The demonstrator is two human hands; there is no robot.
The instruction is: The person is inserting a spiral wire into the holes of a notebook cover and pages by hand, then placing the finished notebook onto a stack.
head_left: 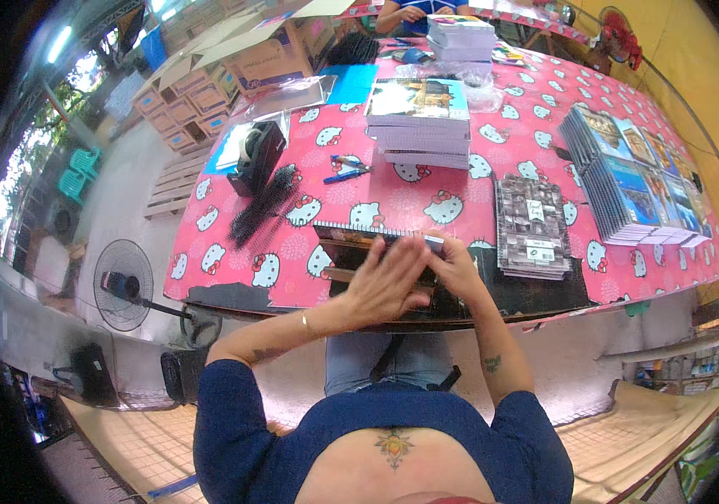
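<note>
A dark spiral-bound notebook (344, 245) is in front of me at the near edge of the table, its wire binding along the far side. My left hand (389, 281) lies across it with the fingers stretched out and close together. At the notebook's right end, my right hand (457, 267) grips it with bent fingers. Both hands cover much of its cover. To the right lies a stack of grey-patterned spiral notebooks (532, 227). Straight ahead stands a taller stack of books with picture covers (418, 105), with pens (347, 168) beside it.
A pink patterned cloth (452, 206) covers the table. On the left are a black tape dispenser (256, 158) and loose black binding coils (263, 206). Stacked picture-cover notebooks (628, 181) stand at right. Cartons (271, 59) rise behind; a fan (124, 284) stands left. Another person (418, 15) works opposite.
</note>
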